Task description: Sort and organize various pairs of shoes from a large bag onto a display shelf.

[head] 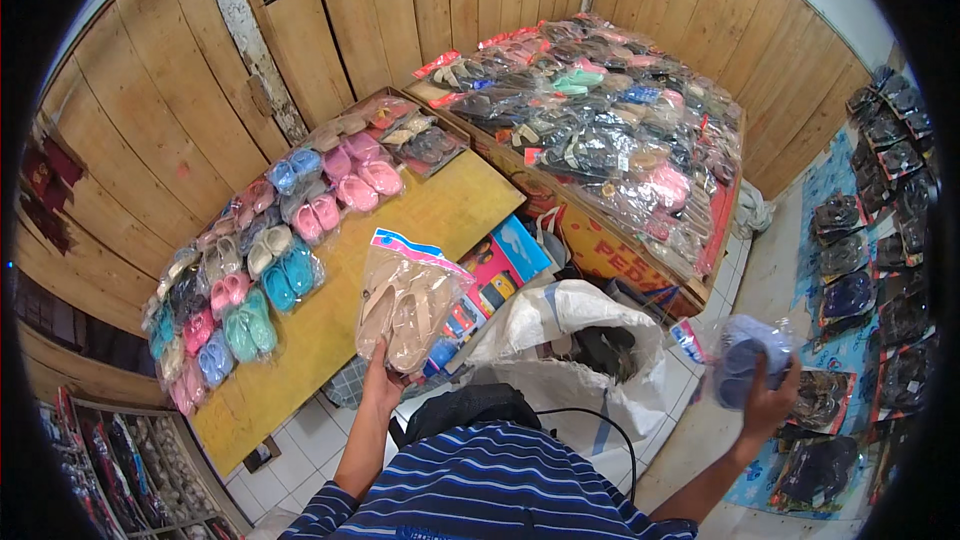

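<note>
My left hand (386, 377) grips a clear plastic bag of beige sandals (401, 307) by its lower end, in front of the yellow tabletop (442, 214). The bag has a pink and blue header strip. Out to the right, my right hand (772, 390) holds a bag of blue-grey footwear (739, 367), near the low surface with the blue patterned cover. Between my hands stands an open white woven sack (517, 337) with dark footwear (606, 351) inside. Rows of bagged clogs (289, 277) in pink, teal, blue and beige lie along the yellow tabletop.
A wooden display stand (600, 240) heaped with bagged sandals (585, 142) is beyond the sack. Bagged dark footwear (847, 292) lines the surface at right. A rack (150, 465) is at lower left. Plank walls (405, 7) enclose the back. A black cable (626, 435) loops beside me.
</note>
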`<state>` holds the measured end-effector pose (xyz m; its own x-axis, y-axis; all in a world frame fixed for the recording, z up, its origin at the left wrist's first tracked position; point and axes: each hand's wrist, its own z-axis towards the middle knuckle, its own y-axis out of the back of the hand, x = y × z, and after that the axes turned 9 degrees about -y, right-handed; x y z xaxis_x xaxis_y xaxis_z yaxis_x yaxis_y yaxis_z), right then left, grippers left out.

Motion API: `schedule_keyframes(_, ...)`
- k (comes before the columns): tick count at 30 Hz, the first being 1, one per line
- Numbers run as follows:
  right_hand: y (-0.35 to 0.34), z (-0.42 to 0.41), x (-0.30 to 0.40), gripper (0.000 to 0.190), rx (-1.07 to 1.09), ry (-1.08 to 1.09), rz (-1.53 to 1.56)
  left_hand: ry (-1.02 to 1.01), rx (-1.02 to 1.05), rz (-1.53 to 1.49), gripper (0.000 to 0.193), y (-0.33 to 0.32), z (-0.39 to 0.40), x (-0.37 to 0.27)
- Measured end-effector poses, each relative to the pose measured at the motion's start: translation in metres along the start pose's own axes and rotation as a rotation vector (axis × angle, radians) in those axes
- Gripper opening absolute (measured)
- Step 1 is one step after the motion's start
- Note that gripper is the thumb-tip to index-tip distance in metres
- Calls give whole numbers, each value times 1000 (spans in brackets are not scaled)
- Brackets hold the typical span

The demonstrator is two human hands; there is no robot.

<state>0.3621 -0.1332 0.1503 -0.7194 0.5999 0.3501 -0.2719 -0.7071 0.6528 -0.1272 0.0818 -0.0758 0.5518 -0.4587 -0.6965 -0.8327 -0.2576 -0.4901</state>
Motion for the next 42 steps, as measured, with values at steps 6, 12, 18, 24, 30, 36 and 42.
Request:
schedule_keyframes(6, 83, 38, -34, 47, -315, -132, -11, -37, -10, -83, 52, 12, -46, 30)
schedule_keyframes(12, 26, 8, -47, 43, -205, -433, 463, -52, -66, -118, 53, 11, -79, 40)
schedule_keyframes(18, -89, -105, 12, 48, 637, -997, 1240, -187, -87, -166, 55, 33, -117, 19)
schedule_keyframes(24, -134, -177, 61, 56, 1054, -1194, 1531, -271, -225, -281, 59, 74, -158, 8)
schedule_keyframes(30, -176, -198, 100, 56, 1120, -1340, 1340, -322, -290, -414, 57, 120, -183, 11)
schedule_keyframes(36, -197, -221, 176, 58, 1191, -1369, 1311, -339, -310, -491, 54, 167, -182, -9)
schedule_keyframes(42, -219, -271, 254, 57, 1198, -1337, 1331, -363, -250, -491, 55, 213, -152, -67)
